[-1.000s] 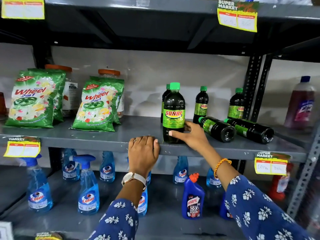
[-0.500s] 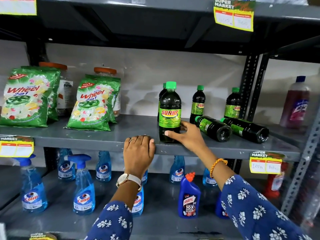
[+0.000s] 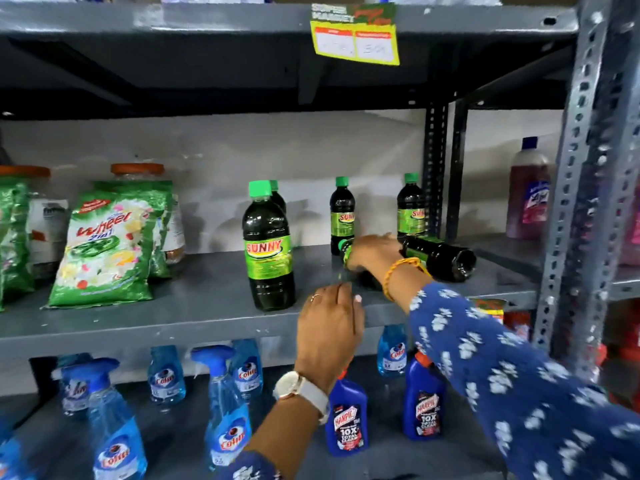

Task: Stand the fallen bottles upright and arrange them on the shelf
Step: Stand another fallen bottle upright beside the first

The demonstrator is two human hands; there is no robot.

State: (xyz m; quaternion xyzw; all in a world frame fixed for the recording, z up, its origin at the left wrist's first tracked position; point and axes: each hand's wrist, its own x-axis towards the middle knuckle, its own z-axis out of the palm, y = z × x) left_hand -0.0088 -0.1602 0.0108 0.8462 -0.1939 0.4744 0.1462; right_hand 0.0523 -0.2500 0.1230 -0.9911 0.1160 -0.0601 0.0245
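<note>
- Standing upright near the front of the grey metal shelf [image 3: 166,317] is a dark, glossy plastic bottle [image 3: 268,251] with a green cap and green label.
- Two fallen bottles lie to its right: the near one [image 3: 346,247] is mostly hidden under the right hand [image 3: 375,252]; the far one [image 3: 441,258] shows its round base.
- Right arm reaches across, hand laid over the near one; whether its fingers have closed cannot be told.
- Left hand [image 3: 329,327] rests curled on the shelf's front edge, holding nothing else.

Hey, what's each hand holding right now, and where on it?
The right hand covers a fallen bottle near its neck; grip unclear. The left hand only rests on the shelf edge.
</note>
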